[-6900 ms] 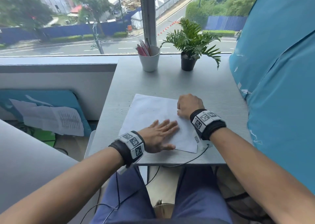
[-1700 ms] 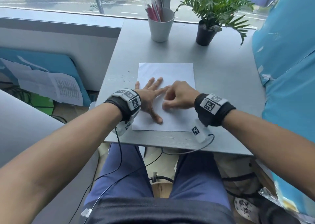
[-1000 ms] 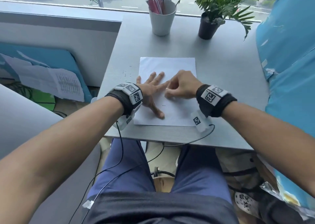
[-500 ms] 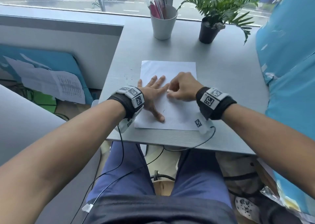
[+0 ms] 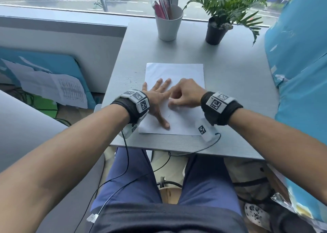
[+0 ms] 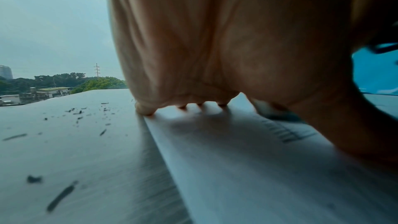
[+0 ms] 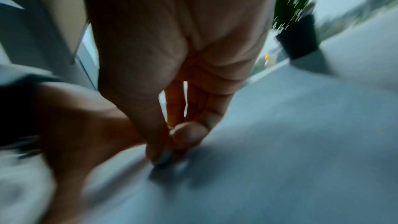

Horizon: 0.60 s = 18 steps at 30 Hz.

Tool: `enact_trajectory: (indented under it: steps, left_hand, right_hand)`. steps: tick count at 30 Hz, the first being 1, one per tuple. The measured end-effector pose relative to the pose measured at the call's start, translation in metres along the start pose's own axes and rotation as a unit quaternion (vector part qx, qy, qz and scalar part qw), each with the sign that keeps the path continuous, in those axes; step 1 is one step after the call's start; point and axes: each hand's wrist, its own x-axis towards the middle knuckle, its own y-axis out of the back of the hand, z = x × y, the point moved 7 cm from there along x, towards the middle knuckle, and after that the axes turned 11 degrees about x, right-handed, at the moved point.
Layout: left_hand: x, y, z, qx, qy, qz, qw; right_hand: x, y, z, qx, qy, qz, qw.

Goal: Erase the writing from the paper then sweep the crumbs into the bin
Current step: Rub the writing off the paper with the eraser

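A white sheet of paper lies on the grey table. My left hand lies flat on the sheet's left half with fingers spread, pressing it down. Beside it my right hand pinches a small eraser between thumb and fingers, its tip on the paper. The right wrist view is blurred by motion. Faint pencil lines show on the sheet in the left wrist view. Dark eraser crumbs lie scattered on the table just left of the paper.
A white cup of pens and a small potted plant stand at the table's far edge by the window. A blue covered panel lines the right side. Wrist cables hang over the table's near edge. A white rim shows below the left edge.
My right hand with the eraser has slid a little toward me and to the left on the paper. The left hand stays flat on the sheet, which has not shifted since 1.7 s ago.
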Motion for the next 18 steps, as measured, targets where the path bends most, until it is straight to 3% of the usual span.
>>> enact_trajectory:
  steps: [3,5,7,9,13,15,18]
  left_hand:
    - [-0.004,-0.001,-0.001,-0.014,-0.002,0.006,1.000]
    - [-0.002,-0.002,0.000,-0.011,-0.001,0.000,1.000]
    - [0.000,-0.002,0.001,-0.003,-0.001,-0.001,1.000]
    - [0.000,-0.002,0.000,-0.001,-0.001,0.000,1.000]
    - [-0.004,0.000,0.000,-0.013,-0.009,0.004,1.000]
    - [-0.003,-0.001,0.000,-0.011,-0.005,0.001,1.000]
    - [-0.001,-0.002,0.001,0.000,-0.002,-0.004,1.000]
  right_hand:
    - [0.016,0.038,0.022,0.010,-0.040,0.104,0.994]
    - [0.005,0.014,0.006,0.013,-0.022,0.069,0.997]
    - [-0.015,-0.024,-0.017,0.019,0.011,-0.012,1.000]
    - [-0.012,-0.022,-0.014,0.024,0.012,-0.028,0.999]
    - [0.012,0.030,0.019,0.025,-0.050,0.101,0.993]
    - [0.007,0.013,0.006,0.011,-0.029,0.083,0.996]
    - [-0.009,-0.026,-0.020,0.019,0.001,-0.010,1.000]
